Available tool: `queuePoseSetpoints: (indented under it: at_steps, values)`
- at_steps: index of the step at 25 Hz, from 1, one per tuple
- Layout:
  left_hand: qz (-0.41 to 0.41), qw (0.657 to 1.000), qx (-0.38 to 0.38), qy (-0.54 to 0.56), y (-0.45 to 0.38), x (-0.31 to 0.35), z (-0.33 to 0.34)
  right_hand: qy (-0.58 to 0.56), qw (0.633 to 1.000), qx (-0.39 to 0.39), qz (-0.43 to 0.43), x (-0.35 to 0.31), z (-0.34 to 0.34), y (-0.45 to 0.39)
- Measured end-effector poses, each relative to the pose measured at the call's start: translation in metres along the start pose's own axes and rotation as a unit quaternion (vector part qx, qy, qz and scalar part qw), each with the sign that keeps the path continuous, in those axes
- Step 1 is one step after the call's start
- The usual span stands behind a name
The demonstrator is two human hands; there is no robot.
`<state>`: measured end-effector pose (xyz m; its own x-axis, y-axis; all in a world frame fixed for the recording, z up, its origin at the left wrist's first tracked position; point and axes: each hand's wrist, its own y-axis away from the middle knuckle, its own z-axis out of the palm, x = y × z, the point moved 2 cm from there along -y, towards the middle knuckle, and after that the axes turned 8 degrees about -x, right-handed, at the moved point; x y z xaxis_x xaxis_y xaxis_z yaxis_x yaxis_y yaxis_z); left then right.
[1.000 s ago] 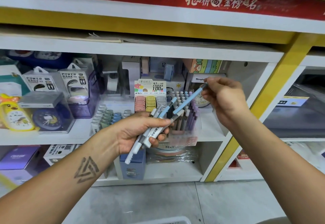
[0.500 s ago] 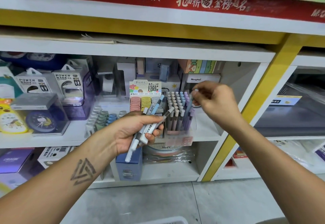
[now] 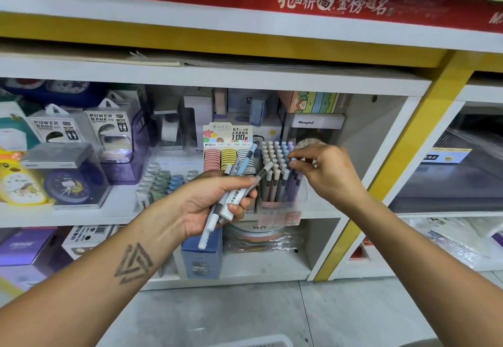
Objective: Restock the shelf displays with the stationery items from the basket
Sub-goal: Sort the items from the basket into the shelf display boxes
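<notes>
My left hand grips a bunch of pens, white, grey and pale blue, fanned upward in front of the middle shelf. Just right of it a clear pen display box stands on the shelf, packed with upright pastel pens. My right hand reaches over the box's right side and pinches the cap of a pale blue pen standing in the back rows. The white rim of the basket shows at the bottom edge.
A lead-refill display stands left of the pen box. Power bank packs and boxed clocks fill the shelf's left. A blue box sits on the lower shelf. A yellow post bounds the bay at right.
My right hand drew a pale blue pen away from the bunch, carried it down and left to the display box, and now has it standing among the others. My left hand barely moved.
</notes>
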<state>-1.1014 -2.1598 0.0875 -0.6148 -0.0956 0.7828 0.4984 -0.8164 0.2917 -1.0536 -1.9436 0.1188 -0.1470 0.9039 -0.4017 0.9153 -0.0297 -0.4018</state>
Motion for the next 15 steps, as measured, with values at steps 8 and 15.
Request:
queuePoseSetpoints:
  at_steps: [8,15]
  values:
    - [0.007,1.0,0.004,-0.006,-0.0007,-0.0009,0.0005,0.022,0.999,-0.037,0.014,0.0024,-0.0042,-0.0018]
    - [0.008,1.0,-0.003,-0.012,-0.0001,-0.001,0.0004,0.025,0.999,-0.028,0.014,0.0072,-0.0043,-0.0035]
